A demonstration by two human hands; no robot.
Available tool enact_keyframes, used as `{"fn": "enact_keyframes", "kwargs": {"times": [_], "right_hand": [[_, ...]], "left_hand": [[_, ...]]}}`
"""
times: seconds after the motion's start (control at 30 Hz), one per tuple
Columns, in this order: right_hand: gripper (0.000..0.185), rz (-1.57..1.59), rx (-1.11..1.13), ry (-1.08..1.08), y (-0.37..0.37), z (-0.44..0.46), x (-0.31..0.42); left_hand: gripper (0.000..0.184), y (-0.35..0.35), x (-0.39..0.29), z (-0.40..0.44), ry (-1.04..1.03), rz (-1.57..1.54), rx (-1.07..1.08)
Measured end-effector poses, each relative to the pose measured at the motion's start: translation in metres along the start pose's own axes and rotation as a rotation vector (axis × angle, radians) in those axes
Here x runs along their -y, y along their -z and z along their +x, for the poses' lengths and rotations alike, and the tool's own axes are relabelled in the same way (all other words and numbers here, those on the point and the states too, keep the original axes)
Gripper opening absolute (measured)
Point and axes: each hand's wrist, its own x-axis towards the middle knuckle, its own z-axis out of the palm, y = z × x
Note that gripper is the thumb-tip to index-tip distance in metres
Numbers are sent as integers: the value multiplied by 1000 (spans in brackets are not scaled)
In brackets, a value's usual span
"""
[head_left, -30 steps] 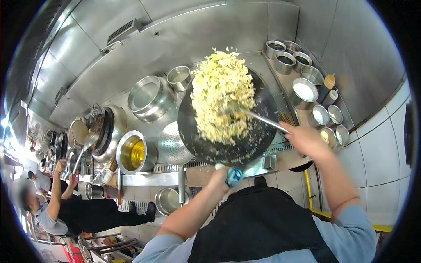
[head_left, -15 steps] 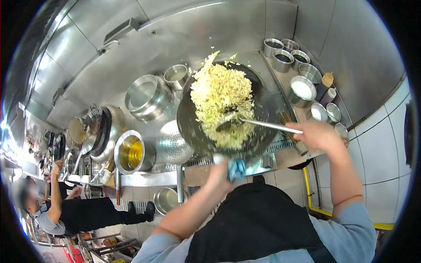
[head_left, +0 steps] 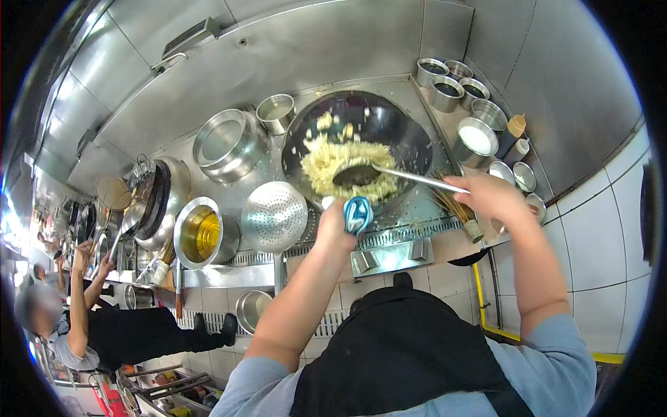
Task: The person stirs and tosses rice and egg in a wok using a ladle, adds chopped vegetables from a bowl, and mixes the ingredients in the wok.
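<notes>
My left hand (head_left: pixel 335 226) is closed round a blue and white cloth (head_left: pixel 358 215) at the near rim of a black wok (head_left: pixel 403 132); the wok's handle is hidden under the cloth and fingers. Pale yellow rice-like food with green bits (head_left: pixel 319 163) lies in the wok, and some pieces hang in the air above it. My right hand (head_left: pixel 490 198) grips the end of a long metal ladle (head_left: pixel 420 179). The ladle's dark bowl rests in the food at the wok's middle.
A perforated strainer (head_left: pixel 274 215), a pot of yellow oil (head_left: pixel 206 233) and metal pots (head_left: pixel 229 146) stand left. Seasoning tins (head_left: pixel 478 139), bottles (head_left: pixel 513 132) and a bamboo brush (head_left: pixel 462 208) are right. Another person (head_left: pixel 125 333) works at far left.
The wok and my left hand have moved up and slightly left, away from my body. The food has dropped from a tall airborne mass into the wok. The bamboo brush shows more fully.
</notes>
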Motion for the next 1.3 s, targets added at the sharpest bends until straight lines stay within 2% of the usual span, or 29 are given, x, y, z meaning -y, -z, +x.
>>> {"fn": "enact_keyframes", "kwargs": {"times": [0.03, 0.1, 0.13, 0.2, 0.23, 0.27, 0.3, 0.33, 0.4, 0.47, 0.5, 0.57, 0.6, 0.63, 0.7, 0.77, 0.83, 0.9, 0.97, 1.03, 1.07, 1.13, 1.17, 1.27, 1.3], "right_hand": [[41, -38, -121, 72, -29, 21, -16], [44, -63, -102, -77, -58, 31, 0], [48, -46, -120, -115, -70, 25, 9], [51, 280, -162, -36, -107, 13, -6], [50, 723, 39, -52, -99, -3, -2], [49, 1138, 228, -158, -91, -19, 2], [47, 1611, 389, -82, -88, -28, -2], [47, 1858, 364, -76, -74, -31, -1], [43, 2198, 172, 184, -30, -28, 14], [28, 1898, -165, 424, 12, 8, 18], [19, 1525, -312, 385, 24, 32, 7], [14, 1133, -1036, 336, 35, 93, 28], [20, 1378, -872, 401, 32, 123, 45], [26, 1617, -689, 446, 29, 146, 61], [32, 1576, -452, 527, 52, 188, 78], [34, 1530, -416, 608, 108, 177, 99], [35, 1434, -616, 696, 152, 142, 115], [35, 1534, -625, 862, 160, 124, 107], [32, 1664, -760, 710, 103, 179, 101], [28, 1663, -704, 511, 27, 238, 103], [28, 1659, -698, 531, 44, 243, 105], [25, 1593, -418, 544, 85, 238, 105], [26, 1566, -390, 589, 107, 222, 110], [29, 1573, -584, 853, 113, 184, 113], [29, 1627, -761, 713, 86, 202, 117]], "left_hand": [[20, -2, 9, 10, -39, -5, -75], [18, 50, 55, 53, -74, 75, -61], [19, 74, 72, 66, -4, 180, -63], [24, 78, 81, 37, 29, 236, -230], [26, 97, 95, 53, 3, 187, -170], [25, 68, 75, 30, 0, 180, -176], [25, 38, 53, 3, 8, 172, -189], [23, 28, 41, 11, -34, 113, -167], [20, 13, 24, 39, -72, 57, -131], [19, 1, 9, 73, -71, 67, -100], [21, 2, 8, 90, -6, 120, -96], [32, 4, 13, 75, 4, 63, 9], [40, 5, 17, 62, 12, 15, 74], [43, 18, 24, 55, 103, 12, 147], [39, 36, 42, 25, 171, 51, 175], [32, 65, 62, 3, 229, 82, 171], [26, 90, 77, -9, 235, 50, 119], [24, 89, 77, -31, 219, 8, 86], [24, 85, 74, -42, 188, 10, 51], [26, 85, 71, -46, 160, 11, 46], [26, 83, 70, -44, 112, 14, 42], [27, 87, 76, -51, 87, 20, 23], [28, 87, 74, -51, 62, 10, 14], [26, 87, 71, -45, 40, -36, 26], [26, 85, 72, -44, 29, -26, 32]]}}
